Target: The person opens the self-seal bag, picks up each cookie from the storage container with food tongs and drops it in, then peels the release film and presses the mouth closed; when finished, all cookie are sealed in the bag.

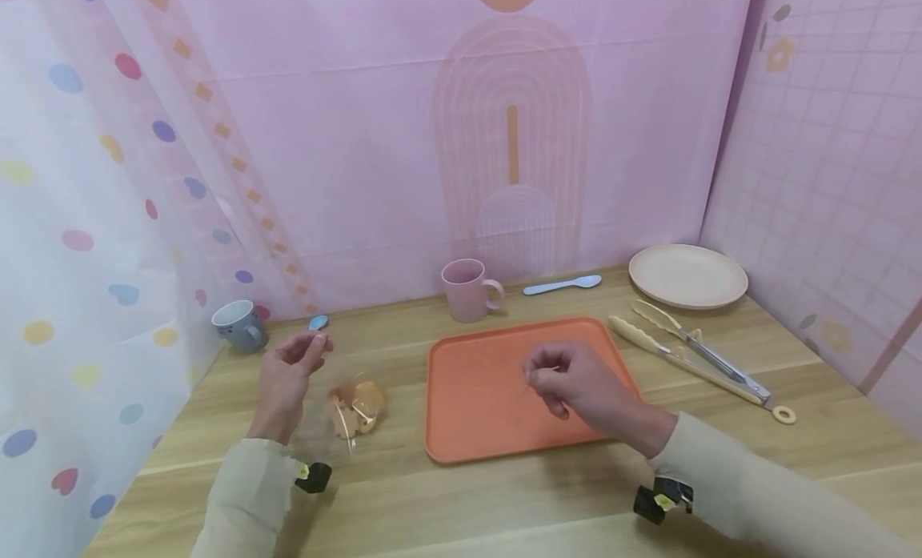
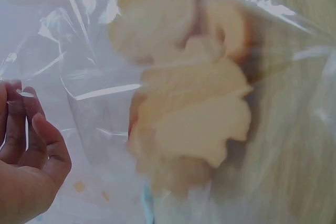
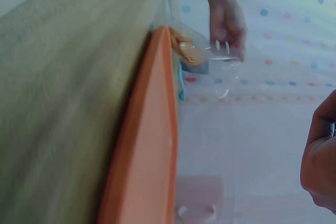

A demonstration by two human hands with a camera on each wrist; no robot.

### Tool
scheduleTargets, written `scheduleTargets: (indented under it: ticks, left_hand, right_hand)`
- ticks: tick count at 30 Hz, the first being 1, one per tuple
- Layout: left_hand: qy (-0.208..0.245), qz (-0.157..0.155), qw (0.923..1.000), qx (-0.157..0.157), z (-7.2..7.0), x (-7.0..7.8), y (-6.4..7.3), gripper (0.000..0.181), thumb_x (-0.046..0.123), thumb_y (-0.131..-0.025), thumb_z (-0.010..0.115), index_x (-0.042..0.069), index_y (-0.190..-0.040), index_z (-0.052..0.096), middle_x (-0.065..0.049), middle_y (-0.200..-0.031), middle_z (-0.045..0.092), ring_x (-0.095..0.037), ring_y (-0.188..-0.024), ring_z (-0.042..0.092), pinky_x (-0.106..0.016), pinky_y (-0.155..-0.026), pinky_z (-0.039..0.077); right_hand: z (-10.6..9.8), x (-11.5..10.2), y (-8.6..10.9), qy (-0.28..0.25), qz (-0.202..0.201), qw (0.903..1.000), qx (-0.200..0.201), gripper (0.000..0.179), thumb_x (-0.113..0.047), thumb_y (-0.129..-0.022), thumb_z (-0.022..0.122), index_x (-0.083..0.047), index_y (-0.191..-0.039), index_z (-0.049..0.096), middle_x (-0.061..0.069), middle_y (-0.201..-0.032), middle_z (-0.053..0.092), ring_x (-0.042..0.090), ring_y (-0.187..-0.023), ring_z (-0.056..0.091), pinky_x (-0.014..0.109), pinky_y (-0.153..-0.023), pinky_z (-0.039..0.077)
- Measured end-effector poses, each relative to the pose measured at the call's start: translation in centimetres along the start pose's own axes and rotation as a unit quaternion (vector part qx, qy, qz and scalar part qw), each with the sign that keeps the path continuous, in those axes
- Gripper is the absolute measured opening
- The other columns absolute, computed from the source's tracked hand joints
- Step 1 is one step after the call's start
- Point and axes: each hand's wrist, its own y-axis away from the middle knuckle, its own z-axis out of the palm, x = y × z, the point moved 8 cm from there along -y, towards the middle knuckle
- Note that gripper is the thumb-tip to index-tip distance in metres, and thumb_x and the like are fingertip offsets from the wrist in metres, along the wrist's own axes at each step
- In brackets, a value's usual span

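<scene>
My left hand (image 1: 291, 374) is raised over the left side of the table, pinching the edge of a clear plastic bag (image 2: 89, 93). Inside the bag are several tan, bread-like pieces (image 2: 194, 114), blurred in the left wrist view; they hang low, close over the wood. My right hand (image 1: 579, 386) hovers above the orange tray (image 1: 475, 398) with fingers curled and thumb against the index finger. Nothing shows in its grasp. In the right wrist view, only part of the right hand (image 3: 320, 156) appears at the edge.
A grey-blue cup (image 1: 241, 327) stands back left, near a blue spoon (image 1: 318, 323). Behind the tray are a pink mug (image 1: 464, 292) and a light-blue spoon (image 1: 562, 286). Cream-handled tongs (image 1: 702, 366) lie right of the tray, before a beige plate (image 1: 687, 276). Curtains hang behind and beside.
</scene>
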Motion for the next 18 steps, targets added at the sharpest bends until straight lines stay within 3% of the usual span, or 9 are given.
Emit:
scheduleTargets:
  ticks: [4,8,14,18]
  left_hand:
    - [-0.005,-0.003,0.9998,0.019,-0.6,-0.1,0.0,0.009,0.024,-0.097,0.067,0.016,-0.101,0.07,0.018,-0.083,0.071,0.002,-0.086,0.063,-0.011,-0.079,0.053]
    - [-0.022,-0.001,0.9995,0.025,-1.1,-0.2,0.3,0.008,0.025,-0.098,0.067,0.019,-0.101,0.07,0.02,-0.083,0.07,0.003,-0.086,0.063,-0.011,-0.078,0.052]
    - [-0.029,0.013,0.9991,0.028,-1.6,0.1,0.5,0.011,0.023,-0.098,0.067,0.015,-0.104,0.071,0.021,-0.083,0.071,0.003,-0.086,0.064,-0.012,-0.077,0.052]
    - [-0.024,0.028,0.9989,0.028,-1.9,0.3,0.4,0.016,0.022,-0.097,0.067,0.009,-0.106,0.072,0.02,-0.082,0.072,0.003,-0.084,0.065,-0.012,-0.076,0.053]
  right_hand:
    - [-1.5,-1.0,0.9,-0.004,-0.011,0.9996,-0.027,0.013,0.0,-0.092,0.054,0.011,-0.085,0.053,-0.008,-0.06,0.048,0.003,-0.047,0.045,0.02,-0.044,0.041]
    - [-3.1,-2.3,2.5,0.04,-0.016,0.9937,-0.104,0.013,-0.001,-0.094,0.055,0.009,-0.085,0.054,-0.006,-0.063,0.051,0.002,-0.048,0.048,0.023,-0.044,0.045]
    - [-6.3,-3.8,5.6,0.105,-0.01,0.967,-0.232,0.013,0.004,-0.096,0.051,0.0,-0.085,0.055,0.018,-0.061,0.045,0.007,-0.05,0.049,0.026,-0.045,0.047]
    - [-8.4,-3.7,6.1,0.155,0.027,0.9497,-0.271,0.013,0.007,-0.092,0.051,0.001,-0.083,0.056,0.022,-0.06,0.047,0.004,-0.049,0.05,0.024,-0.043,0.045]
